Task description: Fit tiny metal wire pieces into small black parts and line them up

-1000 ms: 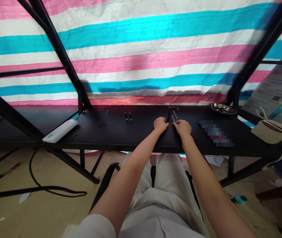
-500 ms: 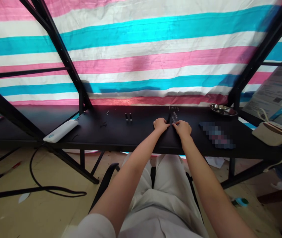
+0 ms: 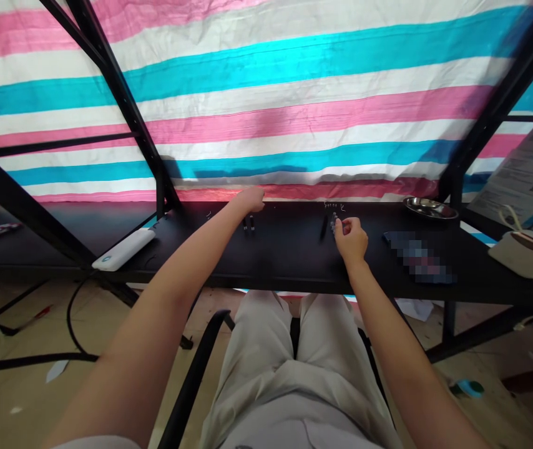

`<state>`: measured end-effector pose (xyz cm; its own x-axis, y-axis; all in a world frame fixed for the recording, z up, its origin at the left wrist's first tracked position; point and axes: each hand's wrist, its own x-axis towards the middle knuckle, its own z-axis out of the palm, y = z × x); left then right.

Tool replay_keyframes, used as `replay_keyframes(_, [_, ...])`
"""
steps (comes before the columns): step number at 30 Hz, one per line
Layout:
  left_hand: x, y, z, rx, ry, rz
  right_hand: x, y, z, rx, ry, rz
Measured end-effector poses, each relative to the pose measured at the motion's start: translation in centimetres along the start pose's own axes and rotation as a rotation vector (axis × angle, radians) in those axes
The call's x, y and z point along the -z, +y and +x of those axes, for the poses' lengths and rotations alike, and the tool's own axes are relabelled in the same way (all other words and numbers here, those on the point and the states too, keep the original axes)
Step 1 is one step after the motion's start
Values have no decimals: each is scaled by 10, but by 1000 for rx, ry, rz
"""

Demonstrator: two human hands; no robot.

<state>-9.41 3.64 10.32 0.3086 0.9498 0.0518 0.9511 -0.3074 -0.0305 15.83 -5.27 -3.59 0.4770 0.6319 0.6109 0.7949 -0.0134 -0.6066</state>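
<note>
My left hand reaches to the back of the black table, its fingers bent together over the far edge area. Whatever those fingers hold, if anything, is hidden. Just in front of it stand two small dark cylinders with whitish ends. My right hand hovers over the table with thumb and fingertips pinched, beside a line of small clear pieces. Nothing between the fingertips can be made out. Left of that line lies a slim black stick; behind it are several tiny whitish bits.
At the back right sits a round metal dish. A blurred-out flat item and a beige bag lie on the right. To the left rests a white oblong device. Black frame posts rise before a striped sheet.
My left hand has left the black stick and swung left and back, past the two cylinders. My right hand has lifted and shifted slightly right. The view has turned a little left.
</note>
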Motion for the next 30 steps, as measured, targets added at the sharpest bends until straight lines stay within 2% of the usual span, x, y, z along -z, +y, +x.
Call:
replay_keyframes(3, [3,-15,-2,23,-177,-18,-1,1,0,7,-9,1])
replay_keyframes(5, [3,-19,-5,44,-252,-79,-1,1,0,8,-15,2])
replay_keyframes(12, [-6,-23,-7,98,-341,-143,-1,2,-3,47,51,17])
replay_keyframes(21, [-30,-20,-2,127,-328,-165,-3,4,-3,84,79,34])
replay_keyframes(26, [-42,-15,-1,150,-238,-151,0,2,-3,67,56,37])
replay_keyframes(30, [-49,-11,-1,109,-154,-130,1,2,-2,66,59,31])
